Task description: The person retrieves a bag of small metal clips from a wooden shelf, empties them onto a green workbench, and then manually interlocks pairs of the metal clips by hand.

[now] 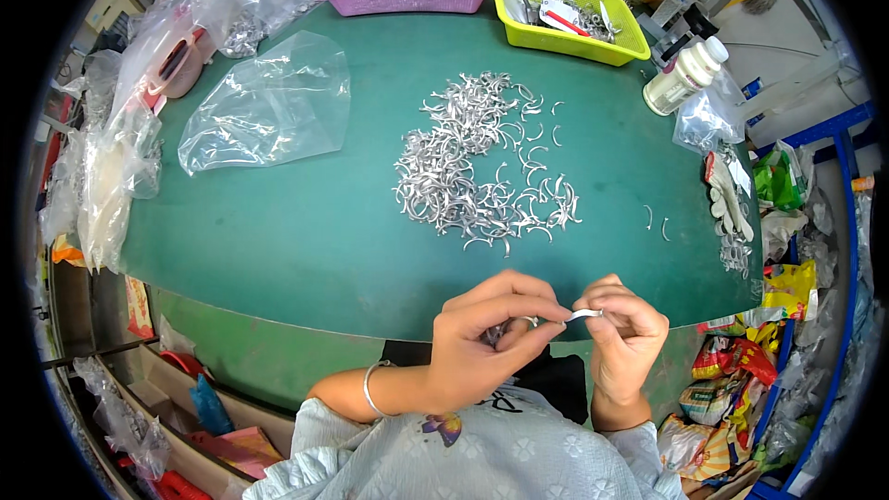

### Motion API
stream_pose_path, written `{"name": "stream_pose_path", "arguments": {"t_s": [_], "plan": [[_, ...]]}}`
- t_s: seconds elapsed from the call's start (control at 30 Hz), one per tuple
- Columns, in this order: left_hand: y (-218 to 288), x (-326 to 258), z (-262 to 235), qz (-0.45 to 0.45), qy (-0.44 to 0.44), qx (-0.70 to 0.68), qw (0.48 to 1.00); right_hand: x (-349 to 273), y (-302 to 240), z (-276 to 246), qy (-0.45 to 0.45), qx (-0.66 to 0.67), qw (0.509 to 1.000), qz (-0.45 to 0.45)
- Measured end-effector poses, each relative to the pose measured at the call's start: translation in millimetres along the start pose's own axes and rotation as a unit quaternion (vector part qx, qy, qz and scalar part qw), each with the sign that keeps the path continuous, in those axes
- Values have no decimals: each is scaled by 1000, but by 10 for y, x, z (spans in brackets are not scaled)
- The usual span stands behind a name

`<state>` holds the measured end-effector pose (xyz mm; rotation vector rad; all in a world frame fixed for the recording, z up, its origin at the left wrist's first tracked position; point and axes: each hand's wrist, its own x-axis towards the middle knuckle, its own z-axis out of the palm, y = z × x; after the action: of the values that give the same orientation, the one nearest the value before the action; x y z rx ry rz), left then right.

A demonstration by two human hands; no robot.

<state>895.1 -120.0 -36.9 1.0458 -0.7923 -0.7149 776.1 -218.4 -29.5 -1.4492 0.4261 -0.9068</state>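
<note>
My left hand (pixel 472 338) and my right hand (pixel 625 333) are close together just off the table's near edge. Between their fingertips is a small curved silver metal piece (pixel 585 314); the right thumb and finger pinch its right end, and the left fingertips meet its left end. More silvery metal pieces (pixel 495 331) show inside the curled left fingers, partly hidden. Beyond my hands, a loose pile of similar curved metal pieces (pixel 454 153) is spread over the green tabletop (pixel 278 231). Two stray curved pieces (pixel 664 228) lie apart on the right.
At the back stand a purple basket (pixel 403 2) of metal rings and a yellow-green basket (pixel 574 40) with pliers and metal parts. A clear plastic bag (pixel 269 106) lies left. A white bottle (pixel 685 76) and a glove (pixel 727 199) are along the right edge.
</note>
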Motion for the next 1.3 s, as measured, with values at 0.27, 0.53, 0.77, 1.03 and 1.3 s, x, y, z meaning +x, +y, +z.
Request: {"name": "stream_pose_path", "arguments": {"t_s": [0.27, 0.53, 0.77, 1.03, 1.3], "plan": [[-21, 19, 12, -90, 18, -47, 995, -23, -29, -38, -17, -133, 985, -105], [-42, 41, 18, -212, -14, -134, 968, -43, -112, -32, -27, -221, 962, -160], [-45, 50, 23, -290, -27, -216, 932, -48, -115, -37, -8, -195, 970, -144], [-61, 49, 32, -241, -6, -197, 950, -96, 32, -49, 14, 71, 997, 36], [-71, 31, 25, -260, 27, -211, 942, -140, 85, -39, 10, 264, 946, 187]]}}
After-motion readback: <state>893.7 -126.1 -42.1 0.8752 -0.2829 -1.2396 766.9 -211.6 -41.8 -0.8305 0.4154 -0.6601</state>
